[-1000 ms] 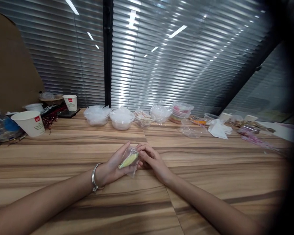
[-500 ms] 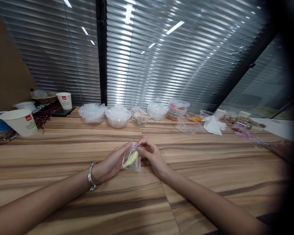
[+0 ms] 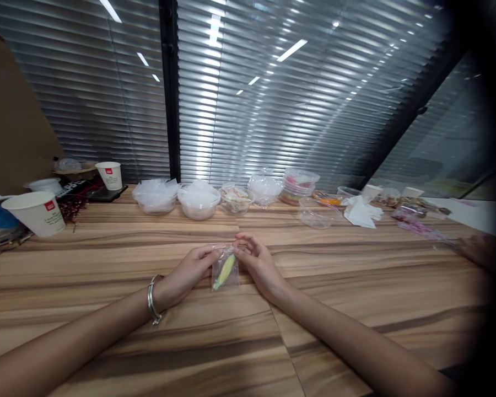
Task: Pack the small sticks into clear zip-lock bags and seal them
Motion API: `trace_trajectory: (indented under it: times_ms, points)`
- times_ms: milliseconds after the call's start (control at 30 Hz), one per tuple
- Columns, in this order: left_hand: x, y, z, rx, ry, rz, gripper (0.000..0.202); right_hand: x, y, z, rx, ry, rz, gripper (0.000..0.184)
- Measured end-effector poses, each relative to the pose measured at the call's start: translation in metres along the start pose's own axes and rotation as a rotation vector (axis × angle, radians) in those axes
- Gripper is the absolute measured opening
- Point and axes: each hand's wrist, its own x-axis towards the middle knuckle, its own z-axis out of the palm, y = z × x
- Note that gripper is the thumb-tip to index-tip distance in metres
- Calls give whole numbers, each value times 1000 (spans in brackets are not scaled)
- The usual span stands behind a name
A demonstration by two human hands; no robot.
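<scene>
Between my two hands hangs a small clear plastic bag [image 3: 233, 280], its top edge pinched at both corners. Inside it lies a slim yellow-green piece [image 3: 225, 271], shaped like a small pod or ear of corn, slanting from upper right to lower left. My left hand [image 3: 190, 274] grips the bag's upper left corner between thumb and fingers; a silver bracelet [image 3: 152, 300] is on that wrist. With thumb and fingers, my right hand [image 3: 261, 268] holds the upper right corner. Both hands are just above the wooden table [image 3: 169, 353].
Along the back stand plastic tubs [image 3: 199, 199], a bowl of pale pieces [image 3: 236, 197] and stacked containers [image 3: 300, 186]. Paper cups [image 3: 39, 215] and a phone [image 3: 107, 194] are at left. White tissues [image 3: 361, 210] lie at right, near another person's hand [image 3: 477, 251].
My left hand has shifted its hold to the bag's top corner, its fingers now curled behind. The bag hangs flatter and straighter, and the yellow-green piece inside sits steeper.
</scene>
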Motion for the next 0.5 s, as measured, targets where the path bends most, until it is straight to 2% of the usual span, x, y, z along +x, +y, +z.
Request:
trace_trajectory:
  times_ms: [200,367,500]
  points:
    - [4,6,-13,361,32,56,30,0,2,-1,6,-1,2,31]
    - [4,4,-15,453,22,83,30,-4,0,5,-69,-95,60,29]
    - [4,3,-13,459,16,69,31,-5,-2,7,-77,-87,43,29]
